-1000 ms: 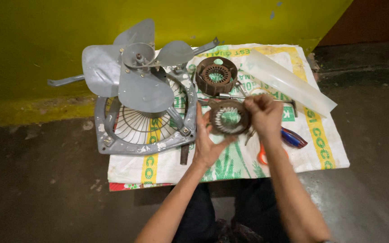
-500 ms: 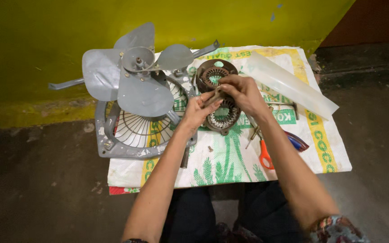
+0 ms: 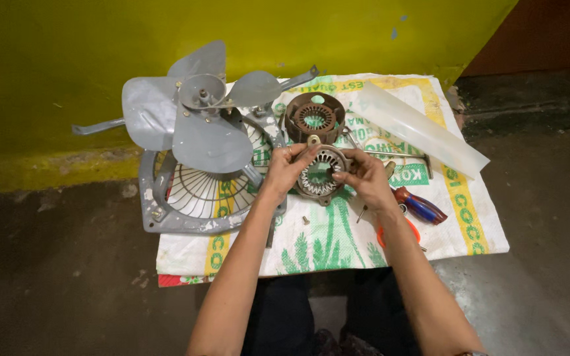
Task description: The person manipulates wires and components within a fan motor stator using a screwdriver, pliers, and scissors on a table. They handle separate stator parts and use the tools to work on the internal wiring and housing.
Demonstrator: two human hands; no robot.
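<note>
Both hands are on the motor stator (image 3: 320, 173), sitting on the woven sack (image 3: 338, 237) just right of the fan blades (image 3: 196, 115). Left hand (image 3: 286, 168) curls round its left rim, right hand (image 3: 364, 175) pinches the right edge. Fingers hide part of the stator's rim.

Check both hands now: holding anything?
Left hand: shut on the stator ring, gripping its left edge.
Right hand: shut on the stator ring's right edge.

Dim, even indoor light with soft shadows, a sharp centre, slight wide-angle bending at the edges.
</note>
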